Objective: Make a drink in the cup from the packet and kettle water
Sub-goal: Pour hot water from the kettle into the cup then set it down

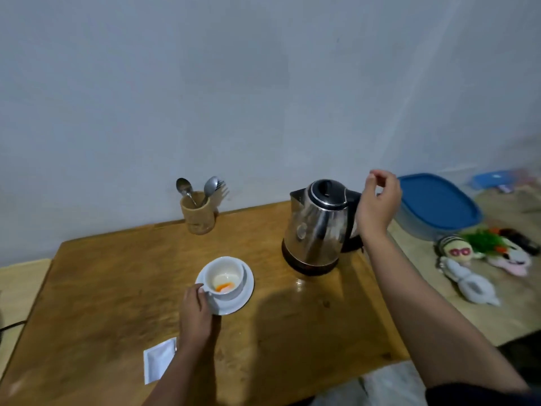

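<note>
A white cup (224, 278) stands on a white saucer (243, 291) on the wooden table (117, 288); pale powder with an orange streak lies in its bottom. My left hand (195, 313) grips the cup's handle at the near left. A steel kettle (317, 227) with a black lid sits on its base at the back right. My right hand (379, 203) hovers by the kettle's black handle, fingers loosely curled and apart, holding nothing. A white packet (158, 360) lies flat near the front edge, partly hidden by my left forearm.
A wooden holder (198, 213) with two spoons and a fork stands at the back against the wall. Right of the table lie a blue-lidded container (439, 202) and soft toys (468, 259). A black cable (11, 325) runs at the far left.
</note>
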A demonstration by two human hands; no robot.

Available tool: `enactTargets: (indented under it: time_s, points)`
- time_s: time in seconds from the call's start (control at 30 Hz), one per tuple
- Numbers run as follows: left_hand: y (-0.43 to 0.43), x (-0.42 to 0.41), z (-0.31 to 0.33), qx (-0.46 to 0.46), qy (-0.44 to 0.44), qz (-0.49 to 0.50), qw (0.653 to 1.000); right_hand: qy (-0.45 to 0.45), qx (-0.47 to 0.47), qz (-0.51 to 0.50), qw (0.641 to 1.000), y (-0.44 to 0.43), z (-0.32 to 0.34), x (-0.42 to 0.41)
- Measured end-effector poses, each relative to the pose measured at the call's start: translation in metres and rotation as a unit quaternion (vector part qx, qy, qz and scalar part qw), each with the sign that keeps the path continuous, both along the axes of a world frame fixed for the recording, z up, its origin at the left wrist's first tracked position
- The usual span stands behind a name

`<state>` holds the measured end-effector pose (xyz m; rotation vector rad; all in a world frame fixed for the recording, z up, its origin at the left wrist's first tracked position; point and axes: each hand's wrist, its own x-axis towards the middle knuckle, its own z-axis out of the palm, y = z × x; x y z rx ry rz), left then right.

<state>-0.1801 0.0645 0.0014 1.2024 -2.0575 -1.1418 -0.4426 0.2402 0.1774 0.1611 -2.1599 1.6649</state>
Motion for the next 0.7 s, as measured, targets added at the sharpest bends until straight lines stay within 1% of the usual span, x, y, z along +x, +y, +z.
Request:
enactTargets:
  time_s: [0.1,0.2,0.27,0.4,0.5,0.57,0.7]
  points:
    - [-0.002,-0.003,-0.011,-0.004,0.000,0.021,1.000,-0.111,-0.004,0.001,0.994,0.024,-0.023,-0.023]
    - [-0.001,-0.004,-0.014,-0.005,-0.003,0.039,0.999,-0.240,-0.041,0.048,0.969,0.041,-0.046,-0.035]
    - [0.001,-0.006,-0.015,-0.004,0.004,0.049,0.999,-0.297,-0.047,0.069,0.951,0.044,-0.056,-0.038]
    - [0.005,-0.009,-0.016,0.000,0.023,0.071,0.997,-0.307,-0.093,0.077,0.944,0.043,-0.070,-0.037]
    - [0.004,-0.010,-0.020,0.013,0.024,0.083,0.996,-0.312,-0.158,0.116,0.930,0.044,-0.082,-0.031]
    - [0.004,-0.010,-0.018,0.022,0.022,0.083,0.996,-0.313,-0.169,0.128,0.926,0.044,-0.090,-0.028]
    - [0.001,-0.011,-0.010,0.026,0.010,0.065,0.997,-0.314,-0.187,0.104,0.925,0.040,-0.095,-0.026]
